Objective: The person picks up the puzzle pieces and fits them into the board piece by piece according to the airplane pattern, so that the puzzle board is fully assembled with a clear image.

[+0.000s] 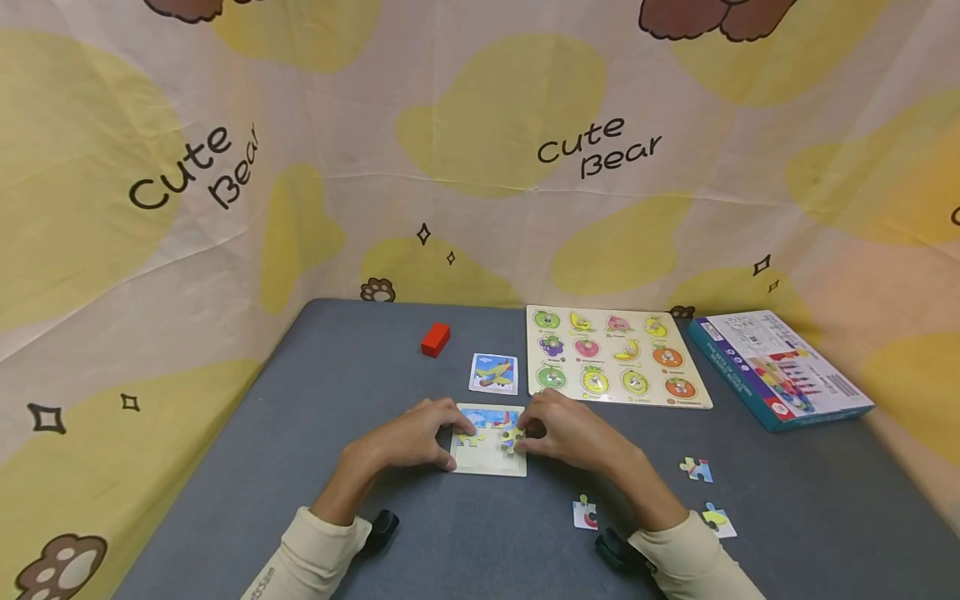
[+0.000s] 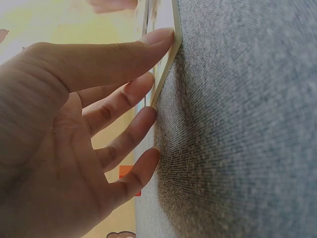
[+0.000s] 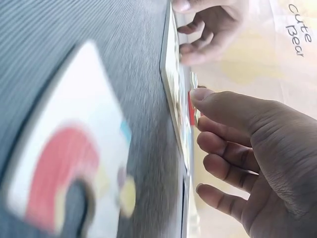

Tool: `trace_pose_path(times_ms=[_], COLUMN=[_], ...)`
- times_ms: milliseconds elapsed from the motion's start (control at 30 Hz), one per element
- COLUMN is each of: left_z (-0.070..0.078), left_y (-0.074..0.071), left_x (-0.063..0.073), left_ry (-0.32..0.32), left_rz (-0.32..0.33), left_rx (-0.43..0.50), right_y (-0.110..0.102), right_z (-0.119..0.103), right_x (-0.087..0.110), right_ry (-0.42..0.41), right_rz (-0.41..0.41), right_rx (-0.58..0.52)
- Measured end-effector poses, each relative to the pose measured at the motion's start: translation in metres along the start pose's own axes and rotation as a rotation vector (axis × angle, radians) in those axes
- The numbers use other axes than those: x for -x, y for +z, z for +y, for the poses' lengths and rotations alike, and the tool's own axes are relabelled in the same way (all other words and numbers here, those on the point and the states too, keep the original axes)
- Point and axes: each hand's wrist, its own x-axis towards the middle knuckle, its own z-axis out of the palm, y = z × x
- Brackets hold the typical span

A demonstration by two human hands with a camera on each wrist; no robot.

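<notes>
On the dark grey bench (image 1: 255,467): a pale, square puzzle tray (image 1: 487,463) lies flat between both hands, blue-sky pieces along its far side.
Left hand (image 1: 412,433): grip loosely spread, not closed round anything; thumb at the tray's near left corner, a fingertip by a yellow-patterned piece (image 1: 469,439) inside it.
Right hand (image 1: 573,429): grip narrowed to a pinch, thumb and forefinger holding a small yellow-and-blue jigsaw piece (image 1: 510,441) at the tray's right side; whether that piece touches the tray, I cannot tell.
Loose near the right arm: a white jigsaw piece with a red curve (image 1: 585,517), a blue, red and yellow one (image 1: 699,470), and a white one with a yellow shape (image 1: 719,521) beside the cream sleeve (image 1: 690,557).
Beyond the tray: a white-bordered aeroplane card (image 1: 494,374) and a red rectangular block (image 1: 435,340).
Far right: a cream fruit-picture board (image 1: 607,365), then a flat teal-sided box (image 1: 783,367).
</notes>
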Motion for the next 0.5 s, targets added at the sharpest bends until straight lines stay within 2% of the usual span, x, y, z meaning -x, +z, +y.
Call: trace_pose_path(times_ms=[333, 500], left_z=[0.000, 0.001], left_y=[-0.001, -0.001], left_x=[0.001, 0.001], left_ry=[0.038, 0.037], left_rz=[0.009, 0.010], left_rx=[-0.014, -0.015], right_y=[0.008, 0.013], right_z=[-0.012, -0.013], right_x=[-0.016, -0.020], right_ry=[-0.012, -0.017], right_rz=[-0.016, -0.010], right_rx=[-0.016, -0.001])
